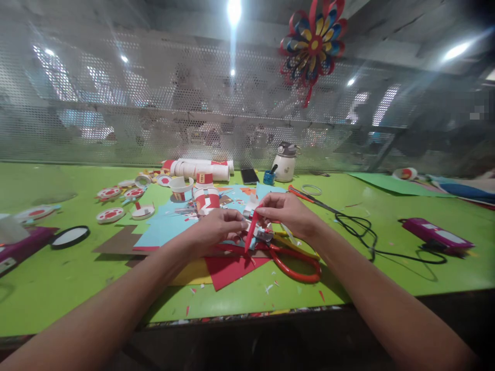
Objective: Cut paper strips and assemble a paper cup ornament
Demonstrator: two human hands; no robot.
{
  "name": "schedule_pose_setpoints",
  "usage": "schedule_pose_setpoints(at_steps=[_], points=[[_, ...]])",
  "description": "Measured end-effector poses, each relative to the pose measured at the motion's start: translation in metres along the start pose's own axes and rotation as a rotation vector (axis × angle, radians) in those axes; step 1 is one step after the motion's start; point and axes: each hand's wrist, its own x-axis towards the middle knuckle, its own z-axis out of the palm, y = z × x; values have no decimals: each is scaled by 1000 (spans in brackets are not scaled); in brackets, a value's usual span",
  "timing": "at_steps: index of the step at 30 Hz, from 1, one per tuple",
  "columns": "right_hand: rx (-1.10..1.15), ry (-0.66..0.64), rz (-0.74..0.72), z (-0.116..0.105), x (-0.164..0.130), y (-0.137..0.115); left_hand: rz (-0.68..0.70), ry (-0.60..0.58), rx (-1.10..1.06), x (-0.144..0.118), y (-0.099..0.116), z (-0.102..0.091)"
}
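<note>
At twelve o'clock on the bench (58,288), both hands pinch one red paper strip (251,232): left hand (218,229), right hand (288,211). Pulling unevenly could tear it, or it may slip onto red scissors (297,260) below.

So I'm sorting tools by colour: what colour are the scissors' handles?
Red, seen in the head view: the scissors lie beside the right hand.
</note>
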Motion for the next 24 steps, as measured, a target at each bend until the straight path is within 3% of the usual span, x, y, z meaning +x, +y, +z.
schedule_pose_setpoints(at_steps=[24], points=[[-15,56,-20,5,0,-2,72,-5,-178,6,-2,1]])
